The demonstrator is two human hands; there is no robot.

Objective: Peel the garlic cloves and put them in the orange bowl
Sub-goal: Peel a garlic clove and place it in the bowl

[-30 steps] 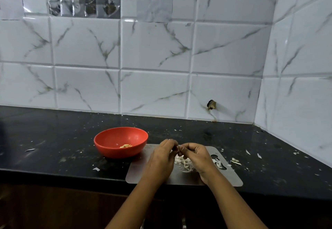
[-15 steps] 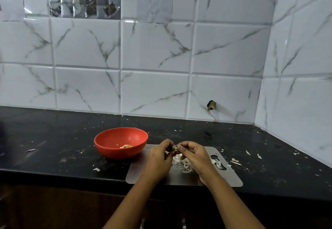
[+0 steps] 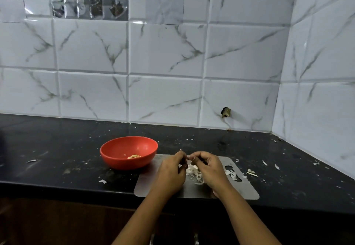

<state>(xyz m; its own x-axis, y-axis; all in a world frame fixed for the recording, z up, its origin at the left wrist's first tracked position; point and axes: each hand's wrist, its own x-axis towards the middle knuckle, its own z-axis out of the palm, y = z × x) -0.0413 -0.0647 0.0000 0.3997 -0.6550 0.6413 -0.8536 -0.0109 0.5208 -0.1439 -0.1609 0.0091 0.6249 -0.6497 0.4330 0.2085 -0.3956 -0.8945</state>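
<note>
The orange bowl (image 3: 128, 152) sits on the black counter, left of my hands, with a few peeled garlic cloves (image 3: 133, 156) at its bottom. My left hand (image 3: 171, 171) and my right hand (image 3: 208, 168) meet fingertip to fingertip above a grey cutting mat (image 3: 244, 191). Both pinch one small garlic clove (image 3: 189, 158), which is mostly hidden by the fingers. A pile of white garlic skins (image 3: 194, 173) lies on the mat under my hands.
More skin scraps (image 3: 251, 172) lie scattered on the counter (image 3: 57, 154) to the right of the mat and near its front edge. A tiled wall stands behind and turns a corner at the right. The counter's front edge runs just below the mat.
My hands stay together over the mat, fingers shifting slightly on the clove. The bowl and mat have not moved.
</note>
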